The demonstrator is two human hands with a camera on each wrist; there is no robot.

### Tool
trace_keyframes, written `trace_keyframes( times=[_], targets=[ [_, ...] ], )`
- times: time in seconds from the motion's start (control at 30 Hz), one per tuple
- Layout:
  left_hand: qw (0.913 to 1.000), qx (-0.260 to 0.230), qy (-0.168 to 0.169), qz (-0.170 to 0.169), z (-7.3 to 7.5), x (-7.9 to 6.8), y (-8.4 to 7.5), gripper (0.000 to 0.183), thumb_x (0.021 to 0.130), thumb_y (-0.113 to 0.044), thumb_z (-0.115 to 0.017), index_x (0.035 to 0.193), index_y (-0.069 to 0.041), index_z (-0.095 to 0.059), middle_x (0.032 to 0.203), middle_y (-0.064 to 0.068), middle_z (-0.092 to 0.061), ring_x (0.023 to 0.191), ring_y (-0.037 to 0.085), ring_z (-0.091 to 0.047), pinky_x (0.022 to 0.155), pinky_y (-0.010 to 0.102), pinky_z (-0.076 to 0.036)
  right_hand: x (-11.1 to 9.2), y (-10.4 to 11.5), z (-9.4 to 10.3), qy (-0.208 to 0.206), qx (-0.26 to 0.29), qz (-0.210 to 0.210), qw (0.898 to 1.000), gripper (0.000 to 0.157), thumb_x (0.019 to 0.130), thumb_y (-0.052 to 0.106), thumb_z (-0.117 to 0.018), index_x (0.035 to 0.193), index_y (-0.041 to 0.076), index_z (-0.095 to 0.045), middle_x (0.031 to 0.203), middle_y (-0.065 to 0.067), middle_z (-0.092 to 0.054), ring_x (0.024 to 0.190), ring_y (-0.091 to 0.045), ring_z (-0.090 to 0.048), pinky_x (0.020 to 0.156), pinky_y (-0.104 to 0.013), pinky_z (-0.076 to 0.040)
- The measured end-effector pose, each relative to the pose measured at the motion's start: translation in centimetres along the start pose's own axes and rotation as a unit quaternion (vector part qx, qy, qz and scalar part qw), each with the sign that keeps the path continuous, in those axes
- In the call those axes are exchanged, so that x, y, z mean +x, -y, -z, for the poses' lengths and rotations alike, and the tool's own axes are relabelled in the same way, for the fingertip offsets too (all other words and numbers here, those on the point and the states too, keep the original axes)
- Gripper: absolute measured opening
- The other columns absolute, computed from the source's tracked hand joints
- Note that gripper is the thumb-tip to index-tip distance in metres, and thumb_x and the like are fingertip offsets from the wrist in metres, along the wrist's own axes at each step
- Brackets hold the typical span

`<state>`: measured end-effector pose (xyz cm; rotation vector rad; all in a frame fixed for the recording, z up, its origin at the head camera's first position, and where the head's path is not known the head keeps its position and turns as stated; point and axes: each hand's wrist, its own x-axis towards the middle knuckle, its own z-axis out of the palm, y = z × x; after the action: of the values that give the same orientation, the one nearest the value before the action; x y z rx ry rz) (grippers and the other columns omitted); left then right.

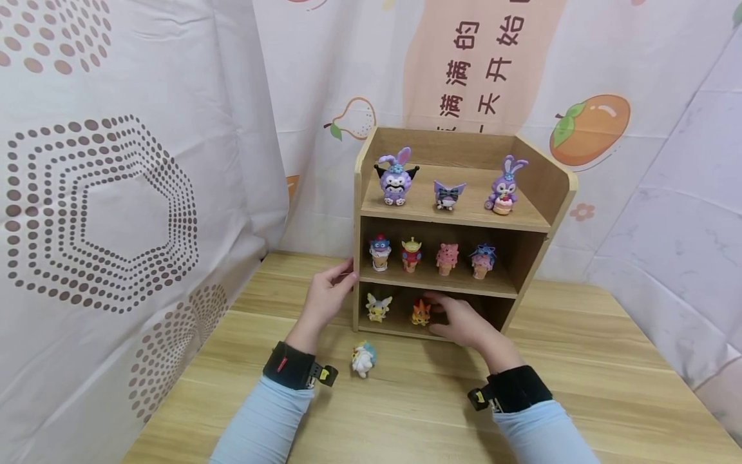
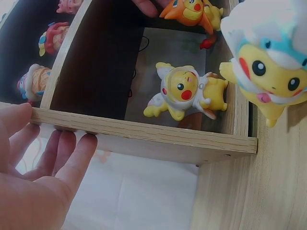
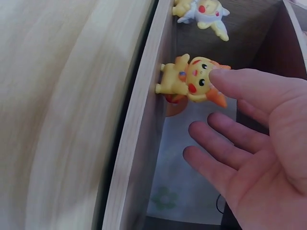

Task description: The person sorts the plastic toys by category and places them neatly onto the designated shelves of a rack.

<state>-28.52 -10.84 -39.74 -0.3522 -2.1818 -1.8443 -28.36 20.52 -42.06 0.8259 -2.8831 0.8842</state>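
Note:
A small wooden display shelf (image 1: 452,219) stands on the table. My left hand (image 1: 326,296) is at its left side, fingertips against the edge of the side panel (image 2: 144,128). Inside the bottom tier, my right hand (image 1: 464,320) is at an orange-and-yellow Pikachu figure (image 3: 192,79); the thumb overlaps its ear in the right wrist view while the other fingers are spread loosely beside it. A yellow Pikachu figure with a white hood (image 2: 184,91) stands left of it in the same tier. On the table in front lies a white-and-blue hooded Pikachu figure (image 1: 363,359).
The middle tier holds several ice-cream-cone figures (image 1: 446,259). On top stand three purple figures, among them a rabbit with a cake (image 1: 503,187). Printed curtains (image 1: 313,77) hang behind and to the left of the wooden table (image 1: 406,412).

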Motion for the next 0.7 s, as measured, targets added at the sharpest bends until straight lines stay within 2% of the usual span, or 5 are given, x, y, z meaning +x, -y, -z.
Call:
trace_keyframes(
  times=[0.33,0.53,0.7],
  targets=[
    [1.0,-0.008,-0.005,0.0,-0.1,-0.1,-0.2,0.042,0.099,-0.012,-0.068,0.139,-0.002,-0.06,0.134,0.022,-0.063,0.116,0.036,-0.064,0.094,0.039,-0.057,-2.2,0.4,1.1,-0.025,-0.015,0.015,0.999,0.066,0.089,0.009,-0.077,0.147,-0.003,-0.047,0.14,-0.024,-0.056,0.12,-0.041,-0.06,0.1,-0.055,-0.051],
    [1.0,0.0,0.0,0.0,0.0,0.0,-0.1,0.041,0.1,-0.015,-0.067,0.139,-0.005,-0.061,0.133,0.017,-0.065,0.115,0.03,-0.065,0.093,0.034,-0.057,-3.5,1.3,2.1,-0.03,-0.032,0.017,0.999,0.06,0.089,0.014,-0.078,0.142,0.0,-0.054,0.138,-0.019,-0.06,0.121,-0.037,-0.06,0.1,-0.055,-0.051],
    [1.0,0.005,0.001,-0.005,0.0,0.1,0.1,0.042,0.1,-0.017,-0.068,0.14,-0.005,-0.061,0.131,0.016,-0.066,0.114,0.029,-0.066,0.093,0.033,-0.057,-4.3,2.3,2.8,-0.034,-0.032,0.028,0.999,0.058,0.088,0.012,-0.079,0.141,0.002,-0.057,0.137,-0.016,-0.061,0.12,-0.036,-0.061,0.099,-0.054,-0.052]
  ],
)
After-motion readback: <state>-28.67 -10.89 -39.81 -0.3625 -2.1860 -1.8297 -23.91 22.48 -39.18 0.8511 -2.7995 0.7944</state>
